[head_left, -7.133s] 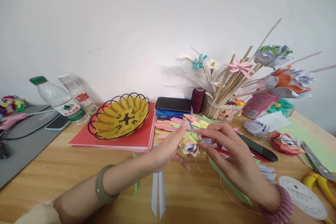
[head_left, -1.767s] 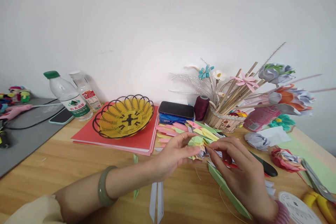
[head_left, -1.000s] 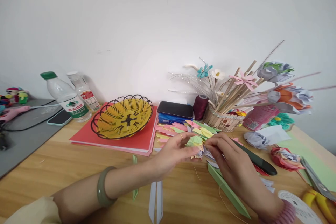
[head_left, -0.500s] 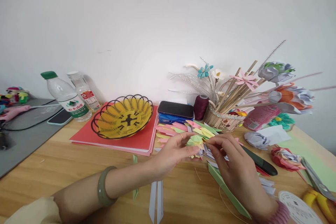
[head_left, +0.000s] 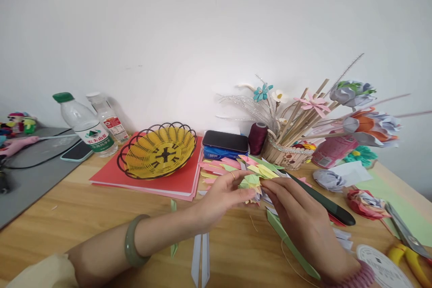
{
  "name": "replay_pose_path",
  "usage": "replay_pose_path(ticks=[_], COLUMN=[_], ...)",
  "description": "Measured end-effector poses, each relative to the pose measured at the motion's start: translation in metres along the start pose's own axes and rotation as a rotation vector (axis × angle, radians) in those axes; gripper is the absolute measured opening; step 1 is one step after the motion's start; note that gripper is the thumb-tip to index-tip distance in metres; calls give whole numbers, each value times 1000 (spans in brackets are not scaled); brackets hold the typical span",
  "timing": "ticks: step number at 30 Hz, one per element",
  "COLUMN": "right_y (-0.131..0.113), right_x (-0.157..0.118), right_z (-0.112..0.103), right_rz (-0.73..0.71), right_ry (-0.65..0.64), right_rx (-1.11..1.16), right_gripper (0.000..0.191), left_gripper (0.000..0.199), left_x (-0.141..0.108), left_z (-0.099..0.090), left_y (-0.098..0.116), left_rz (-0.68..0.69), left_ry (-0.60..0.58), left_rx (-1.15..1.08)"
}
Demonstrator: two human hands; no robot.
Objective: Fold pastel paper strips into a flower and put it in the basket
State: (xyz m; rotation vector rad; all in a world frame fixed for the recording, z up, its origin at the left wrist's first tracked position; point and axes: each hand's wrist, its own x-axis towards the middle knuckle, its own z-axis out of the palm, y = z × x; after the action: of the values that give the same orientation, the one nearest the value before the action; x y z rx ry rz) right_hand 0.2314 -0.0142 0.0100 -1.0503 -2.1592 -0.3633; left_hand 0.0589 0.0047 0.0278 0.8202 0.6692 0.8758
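Between my two hands is a small folded-paper piece (head_left: pixel 250 182) in green, yellow, pink and pale purple. My left hand (head_left: pixel 224 198) grips it from the left, thumb in front and fingers behind. My right hand (head_left: pixel 300 216) pinches its right edge, with the fingertips partly hidden. Behind the hands lies a pile of folded paper strips (head_left: pixel 222 165) in pink, green and yellow. A long green folded strip (head_left: pixel 292 247) and a thin loose thread (head_left: pixel 286 247) rest under my right hand. Two pale purple strips (head_left: pixel 200 258) lie nearer me.
A yellow basket (head_left: pixel 184 153) sits on red paper (head_left: pixel 111 168) at left, beside two bottles (head_left: pixel 91 126). A phone (head_left: pixel 225 142) lies on a blue pack (head_left: pixel 219 153). Paper flowers (head_left: pixel 361 119), a dark-handled tool (head_left: pixel 330 207), scissors (head_left: pixel 405 234) and a white spool (head_left: pixel 381 265) stand or lie right.
My right hand has shifted slightly left and its fingers have flattened against the folded-paper piece. My left hand stays nearly where it was.
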Motion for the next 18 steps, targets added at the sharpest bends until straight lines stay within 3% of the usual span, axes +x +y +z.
replay_pose_path(ticks=[7, 10, 18], right_y=[0, 0, -6], right_x=[4, 5, 9], right_z=[-11, -10, -5], right_rz=[-70, -33, 2], right_ry=[-123, -175, 80], right_rx=[-48, -30, -64], right_gripper=[27, 24, 14], left_gripper=[38, 39, 41], left_x=[2, 3, 3], left_z=[-3, -6, -2], left_y=[-3, -5, -5], left_rz=[61, 95, 102], left_ry=[1, -1, 13], left_rx=[106, 210, 181])
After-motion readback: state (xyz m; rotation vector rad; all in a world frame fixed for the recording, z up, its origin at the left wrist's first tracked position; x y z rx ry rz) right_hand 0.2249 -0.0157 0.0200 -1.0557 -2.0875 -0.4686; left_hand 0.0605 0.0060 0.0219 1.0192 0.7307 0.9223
